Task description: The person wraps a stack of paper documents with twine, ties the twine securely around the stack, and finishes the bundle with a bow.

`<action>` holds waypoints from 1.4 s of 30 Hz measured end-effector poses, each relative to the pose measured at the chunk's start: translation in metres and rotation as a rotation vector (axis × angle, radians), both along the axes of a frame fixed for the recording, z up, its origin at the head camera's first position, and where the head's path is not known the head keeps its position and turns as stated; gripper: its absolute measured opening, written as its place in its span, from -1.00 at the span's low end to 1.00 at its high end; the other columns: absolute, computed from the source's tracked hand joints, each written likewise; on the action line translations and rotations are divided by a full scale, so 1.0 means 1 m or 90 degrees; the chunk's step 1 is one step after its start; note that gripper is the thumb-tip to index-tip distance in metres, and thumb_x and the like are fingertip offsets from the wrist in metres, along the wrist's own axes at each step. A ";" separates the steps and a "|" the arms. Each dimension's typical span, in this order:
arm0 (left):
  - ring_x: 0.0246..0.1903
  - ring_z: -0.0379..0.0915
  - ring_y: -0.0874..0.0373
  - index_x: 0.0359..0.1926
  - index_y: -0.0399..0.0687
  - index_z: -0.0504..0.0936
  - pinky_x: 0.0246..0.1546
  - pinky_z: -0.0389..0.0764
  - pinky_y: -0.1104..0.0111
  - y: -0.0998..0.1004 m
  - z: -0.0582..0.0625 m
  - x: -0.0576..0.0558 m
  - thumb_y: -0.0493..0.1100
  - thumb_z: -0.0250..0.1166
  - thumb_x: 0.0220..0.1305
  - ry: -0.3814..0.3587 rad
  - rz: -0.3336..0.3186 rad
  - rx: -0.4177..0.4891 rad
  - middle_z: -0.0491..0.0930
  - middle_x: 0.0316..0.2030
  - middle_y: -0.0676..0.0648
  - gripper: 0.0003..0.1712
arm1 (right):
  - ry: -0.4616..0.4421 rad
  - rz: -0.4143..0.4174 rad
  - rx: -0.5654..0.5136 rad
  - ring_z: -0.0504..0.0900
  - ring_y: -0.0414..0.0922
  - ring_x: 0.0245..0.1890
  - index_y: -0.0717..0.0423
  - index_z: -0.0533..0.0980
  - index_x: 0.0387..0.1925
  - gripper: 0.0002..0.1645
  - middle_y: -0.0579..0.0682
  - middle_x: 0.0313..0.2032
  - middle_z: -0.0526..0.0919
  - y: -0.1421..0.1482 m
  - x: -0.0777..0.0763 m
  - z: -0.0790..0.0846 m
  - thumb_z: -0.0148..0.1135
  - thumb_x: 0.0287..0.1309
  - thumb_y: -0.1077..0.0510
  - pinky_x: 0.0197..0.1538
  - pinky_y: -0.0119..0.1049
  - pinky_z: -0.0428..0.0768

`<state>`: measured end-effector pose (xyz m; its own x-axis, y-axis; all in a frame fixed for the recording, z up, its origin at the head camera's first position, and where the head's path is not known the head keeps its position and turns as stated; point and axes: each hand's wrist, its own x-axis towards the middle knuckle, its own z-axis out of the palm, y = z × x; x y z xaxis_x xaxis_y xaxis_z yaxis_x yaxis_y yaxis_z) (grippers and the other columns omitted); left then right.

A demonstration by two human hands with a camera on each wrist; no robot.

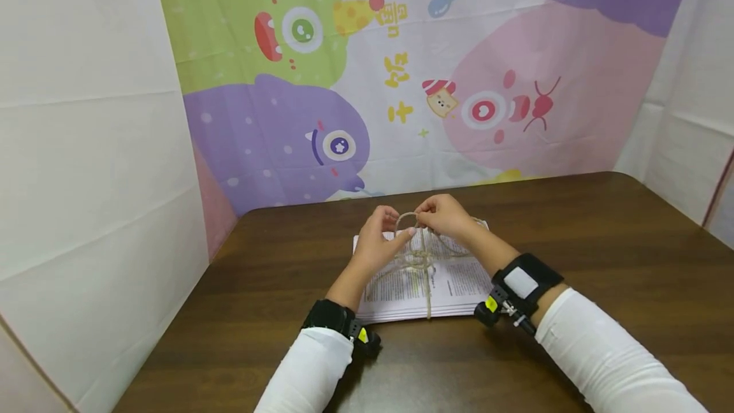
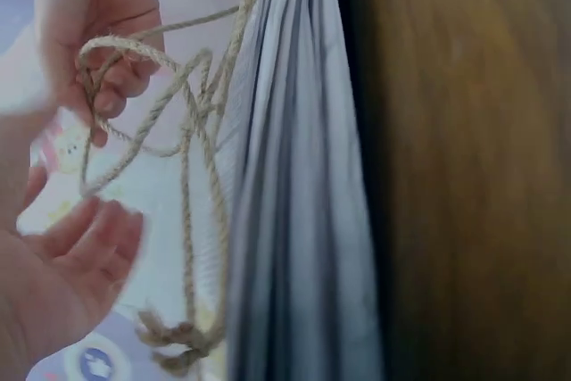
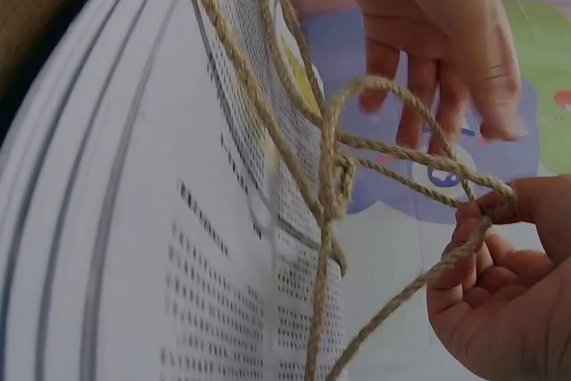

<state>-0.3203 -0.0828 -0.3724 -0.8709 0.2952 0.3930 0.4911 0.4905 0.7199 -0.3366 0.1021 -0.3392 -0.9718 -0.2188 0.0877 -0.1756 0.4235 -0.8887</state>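
Note:
A stack of printed papers [image 1: 395, 298] lies on the table, with jute twine [image 1: 427, 292] crossed around it and knotted on top. My right hand [image 1: 450, 217] pinches the twine above the far part of the stack, between thumb and fingers, as the right wrist view shows. From that grip a raised loop [image 3: 370, 85] runs back to the knot [image 3: 335, 185]. My left hand [image 1: 375, 246] is beside the loop with fingers apart; in the right wrist view its fingers [image 3: 424, 100] are extended and hold nothing. A frayed twine end [image 2: 178, 341] shows in the left wrist view.
The dark wooden table [image 1: 258, 349] extends around the stack. A cloth with cartoon monsters [image 1: 413, 81] hangs behind it, and white cloth [image 1: 92, 145] hangs at the sides. Each wrist wears a black strap with a small camera.

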 end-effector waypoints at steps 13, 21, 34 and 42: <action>-0.18 0.49 0.03 0.04 -0.11 0.26 -0.19 0.53 0.23 0.003 0.004 0.009 -0.26 0.60 -0.12 0.027 -0.058 -0.316 0.47 -0.05 -0.14 -0.22 | -0.023 -0.039 -0.055 0.47 -0.20 -0.62 0.47 0.51 -0.07 -0.71 0.14 -0.47 0.58 -0.006 0.001 -0.005 0.04 0.36 0.28 -0.53 -0.41 0.43; -0.46 0.50 0.12 -0.07 -0.12 0.34 -0.44 0.51 0.27 0.003 0.007 0.013 -0.06 0.56 -0.01 0.019 -0.020 -0.475 0.54 -0.40 -0.02 -0.37 | -0.060 -0.052 -0.089 0.48 -0.22 -0.64 0.54 0.46 -0.01 -0.65 0.14 -0.48 0.56 -0.004 -0.002 -0.010 -0.01 0.38 0.27 -0.55 -0.42 0.45; -0.42 0.44 0.12 -0.08 -0.14 0.37 -0.35 0.49 0.27 -0.002 0.011 0.010 -0.31 0.46 0.05 0.015 -0.051 -0.486 0.53 -0.39 -0.03 -0.52 | -0.106 -0.047 -0.151 0.50 -0.19 -0.58 0.51 0.41 0.06 -0.61 0.10 -0.43 0.52 0.002 -0.003 -0.013 0.01 0.39 0.24 -0.51 -0.41 0.45; -0.43 0.49 0.09 -0.22 -0.13 0.48 -0.35 0.52 0.25 -0.003 0.011 0.014 -0.32 0.36 0.14 0.058 -0.045 -0.555 0.55 -0.43 -0.04 -0.77 | -0.128 -0.041 -0.225 0.52 -0.20 -0.58 0.53 0.33 0.15 -0.59 0.10 -0.38 0.51 -0.001 0.001 -0.019 0.01 0.38 0.31 -0.44 -0.37 0.58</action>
<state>-0.3059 -0.0860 -0.3615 -0.8155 0.5747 0.0685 0.5784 0.8136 0.0595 -0.3359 0.1008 -0.3579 -0.9880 -0.1472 -0.0468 0.0336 0.0910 -0.9953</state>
